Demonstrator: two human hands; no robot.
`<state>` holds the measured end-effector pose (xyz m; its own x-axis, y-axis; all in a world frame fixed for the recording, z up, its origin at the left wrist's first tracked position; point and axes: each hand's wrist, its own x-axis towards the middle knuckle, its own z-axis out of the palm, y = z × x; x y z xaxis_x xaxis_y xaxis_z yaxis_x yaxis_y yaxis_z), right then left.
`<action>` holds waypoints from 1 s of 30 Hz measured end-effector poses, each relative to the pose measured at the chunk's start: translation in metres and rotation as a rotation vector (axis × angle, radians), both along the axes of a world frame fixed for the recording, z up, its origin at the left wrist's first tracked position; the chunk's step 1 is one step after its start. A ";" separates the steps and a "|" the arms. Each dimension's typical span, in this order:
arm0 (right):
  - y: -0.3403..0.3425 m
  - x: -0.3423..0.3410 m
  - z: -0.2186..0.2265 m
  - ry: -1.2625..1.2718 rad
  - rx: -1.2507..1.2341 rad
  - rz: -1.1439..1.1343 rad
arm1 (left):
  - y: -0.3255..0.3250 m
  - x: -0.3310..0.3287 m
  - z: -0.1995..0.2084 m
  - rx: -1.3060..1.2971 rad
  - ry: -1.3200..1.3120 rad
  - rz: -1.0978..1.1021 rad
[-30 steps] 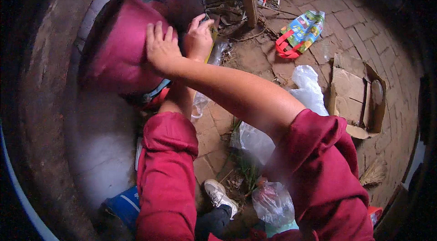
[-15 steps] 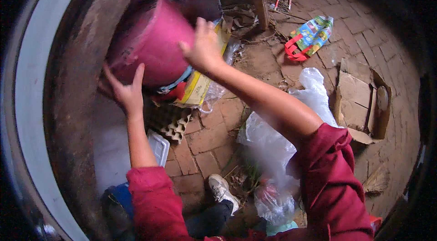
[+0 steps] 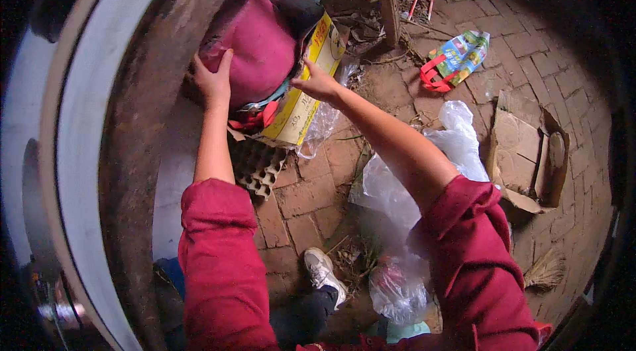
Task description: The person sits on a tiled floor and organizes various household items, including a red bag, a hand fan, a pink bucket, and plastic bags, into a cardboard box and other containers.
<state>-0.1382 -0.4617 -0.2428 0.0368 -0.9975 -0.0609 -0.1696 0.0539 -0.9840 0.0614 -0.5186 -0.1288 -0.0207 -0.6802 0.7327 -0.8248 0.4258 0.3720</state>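
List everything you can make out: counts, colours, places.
Bucket: one, pink, upper left.
Carton: one, yellow and white, upper centre.
Egg tray: one, grey, below carton.
Sticks: two, red and white, top right.
Shopping bag: one, multicoloured, upper right.
Cardboard box: one, brown, right.
Plastic bags: several, whitish, centre to bottom.
Straw brush: one, tan, lower right.
Wooden post: one, brown, top centre.
Beam: one, brown, left side.
Brick floor: one, brown, throughout.
Unclear object: one, blue, lower left.
Sleeves: two, dark red, bottom.
Shoe: one, white, bottom centre.
Left hand: one, at bucket.
Right hand: one, at carton.
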 end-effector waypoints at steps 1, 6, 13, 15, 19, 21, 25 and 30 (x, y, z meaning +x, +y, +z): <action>0.012 -0.018 0.000 0.132 0.008 -0.044 | 0.005 -0.015 -0.001 -0.053 -0.189 0.170; 0.106 -0.063 0.014 0.373 -0.075 0.003 | 0.022 -0.004 0.021 0.378 0.046 -0.080; 0.306 -0.145 0.107 0.661 -0.030 0.589 | 0.139 0.019 -0.023 0.364 0.068 -0.042; 0.354 -0.164 0.127 0.622 0.015 0.642 | 0.192 0.024 -0.027 0.490 -0.075 -0.084; 0.426 -0.183 0.183 0.712 0.025 0.602 | 0.272 0.035 -0.035 0.886 -0.188 -0.099; 0.448 -0.185 0.198 0.703 0.017 0.561 | 0.302 0.028 -0.030 1.102 -0.280 -0.158; 0.482 -0.189 0.242 0.617 0.021 0.452 | 0.357 0.003 -0.010 1.227 -0.357 -0.459; 0.529 -0.261 0.232 0.565 0.024 0.030 | 0.420 -0.027 0.010 1.328 -0.384 -0.636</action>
<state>-0.3995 0.0674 -0.0104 0.0205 -0.9946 -0.1022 -0.6716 0.0620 -0.7383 0.0347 -0.0983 -0.1190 -0.5965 -0.6269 -0.5011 -0.7719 0.2770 0.5723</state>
